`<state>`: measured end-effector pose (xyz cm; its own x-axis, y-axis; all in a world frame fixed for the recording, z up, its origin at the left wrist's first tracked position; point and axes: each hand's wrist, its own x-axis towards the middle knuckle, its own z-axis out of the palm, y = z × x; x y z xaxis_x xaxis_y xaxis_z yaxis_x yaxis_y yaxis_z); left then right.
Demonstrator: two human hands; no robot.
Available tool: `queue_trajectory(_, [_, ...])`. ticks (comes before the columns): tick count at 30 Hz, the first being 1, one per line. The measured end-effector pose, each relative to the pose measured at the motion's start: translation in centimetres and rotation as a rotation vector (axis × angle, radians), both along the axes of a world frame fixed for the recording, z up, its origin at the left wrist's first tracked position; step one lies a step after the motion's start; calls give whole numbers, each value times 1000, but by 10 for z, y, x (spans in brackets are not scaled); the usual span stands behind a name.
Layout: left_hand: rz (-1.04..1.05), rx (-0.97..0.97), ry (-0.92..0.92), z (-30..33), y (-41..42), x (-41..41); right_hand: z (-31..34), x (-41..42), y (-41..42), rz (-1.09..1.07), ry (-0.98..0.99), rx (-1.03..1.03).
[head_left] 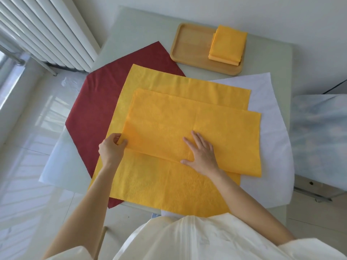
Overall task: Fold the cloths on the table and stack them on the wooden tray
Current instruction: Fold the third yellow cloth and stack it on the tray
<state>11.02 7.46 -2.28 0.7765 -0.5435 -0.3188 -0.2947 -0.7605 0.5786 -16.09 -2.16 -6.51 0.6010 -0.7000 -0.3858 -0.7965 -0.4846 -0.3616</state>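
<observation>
The left hand pinches the left end of the half-folded yellow cloth at its near fold, thumb on top and fingers curled beneath the edge. The right hand lies flat on the same cloth near the fold line, fingers straight and spread, thumb pointing left along the crease.

This cloth is a wide rectangle with a faintly embossed, matte weave and pinked zigzag edges; its long axis runs left to right, tilted a little so the right end sits nearer the person. Directly under it lies a second yellow cloth, spread open and roughly square, showing beyond the folded one on both the far and near sides. Under that, to the left, a dark red cloth lies with a corner pointing away, and a white cloth shows to the right, draping off the pale green table.

Beyond the folded cloth's far right stands the wooden tray, oblong with rounded corners and a low rim. On its right half sits a stack of folded yellow cloths, compact rectangles overhanging the tray's right rim.
</observation>
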Motion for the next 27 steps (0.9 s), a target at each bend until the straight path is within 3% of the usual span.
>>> queue_trajectory(4, [-152,-299,-21,46,-25,-41,15,-10,-11,-272,-360,200])
queue_trajectory(6, [-313,-409,14,62,-46,-77,28,-27,-16,-448,-523,154])
queue_trajectory(11, [-666,-416,219,51,-85,-187,51,-93,-8,-890,-700,148])
queue_trajectory(15, [-913,-247,298,18,-90,-243,42,-121,-3,-1095,-596,274])
queue_trajectory(18, [-1072,-155,178,-1,-79,-245,34,-120,-2,-1069,-394,314])
queue_trajectory(22, [-1122,-194,-149,-19,-56,-202,27,-112,0,-1008,-235,132])
queue_trajectory(27, [-1227,-92,-324,-33,-42,-163,39,-117,9,-1044,-236,-173])
